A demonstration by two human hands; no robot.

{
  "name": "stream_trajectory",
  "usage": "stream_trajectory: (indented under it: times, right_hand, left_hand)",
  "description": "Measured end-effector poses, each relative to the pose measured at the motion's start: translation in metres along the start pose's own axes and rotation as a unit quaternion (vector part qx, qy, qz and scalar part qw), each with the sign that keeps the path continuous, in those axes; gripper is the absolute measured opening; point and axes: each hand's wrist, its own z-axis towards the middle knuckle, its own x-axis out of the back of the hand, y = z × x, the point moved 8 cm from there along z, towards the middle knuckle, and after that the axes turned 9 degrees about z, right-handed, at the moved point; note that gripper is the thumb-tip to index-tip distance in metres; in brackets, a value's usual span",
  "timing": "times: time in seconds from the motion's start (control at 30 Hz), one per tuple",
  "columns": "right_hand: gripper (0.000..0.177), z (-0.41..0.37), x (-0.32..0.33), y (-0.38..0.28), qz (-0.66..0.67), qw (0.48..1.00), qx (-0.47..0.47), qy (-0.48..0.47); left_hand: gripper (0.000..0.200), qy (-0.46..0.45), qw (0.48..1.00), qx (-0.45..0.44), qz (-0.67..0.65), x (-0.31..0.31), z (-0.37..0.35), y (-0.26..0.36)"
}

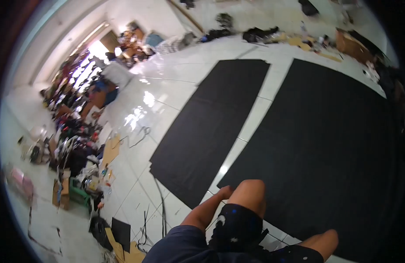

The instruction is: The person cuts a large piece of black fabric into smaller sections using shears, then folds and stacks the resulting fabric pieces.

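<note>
My left hand [226, 191] is beside my bent left knee [250, 190], close to the lower left corner of a large black fabric sheet [325, 140]. Its fingers are mostly hidden behind the knee. The large sheet lies flat on the tiled floor, and my right knee [327, 243] overlaps its near edge. A narrower black fabric panel [211, 127] is spread to the left, with a strip of bare white tile between the two. My right hand is out of view.
Piled clothes and clutter [75, 144] line the left wall. Brown paper pieces [111, 150], thin black strips [162, 206] and a small black square [121, 232] lie on the floor at left. A cardboard box [352, 46] and scraps sit along the far wall.
</note>
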Motion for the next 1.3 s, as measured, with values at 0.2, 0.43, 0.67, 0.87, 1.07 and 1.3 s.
stream_trajectory:
  times: [0.2, 0.43, 0.67, 0.87, 1.07, 1.3]
  right_hand:
    - [0.040, 0.031, 0.037, 0.066, -0.123, 0.991, 0.046, -0.033]
    - [0.028, 0.102, 0.055, -0.209, -0.081, 0.970, 0.216, -0.076]
    - [0.042, 0.114, -0.074, -0.330, -0.051, 0.966, 0.220, -0.129]
    - [0.059, 0.056, -0.170, -0.310, 0.014, 0.990, 0.142, -0.009]
    - [0.078, 0.003, -0.155, -0.315, -0.051, 0.997, -0.052, 0.002]
    - [0.086, -0.013, -0.157, -0.309, -0.027, 0.999, -0.035, -0.003]
  left_hand:
    - [0.086, 0.169, 0.929, 0.273, -0.186, 0.020, -0.024, 0.010]
    - [0.097, 0.294, 0.847, 0.412, -0.162, 0.011, -0.045, 0.002]
    - [0.093, 0.279, 0.727, 0.344, -0.525, -0.034, -0.060, -0.015]
    - [0.080, 0.239, 0.651, 0.303, -0.654, -0.012, -0.039, 0.026]
    - [0.039, 0.327, 0.763, 0.058, -0.555, 0.021, -0.018, 0.048]
    - [0.028, 0.391, 0.797, -0.095, -0.450, 0.137, -0.062, 0.130]
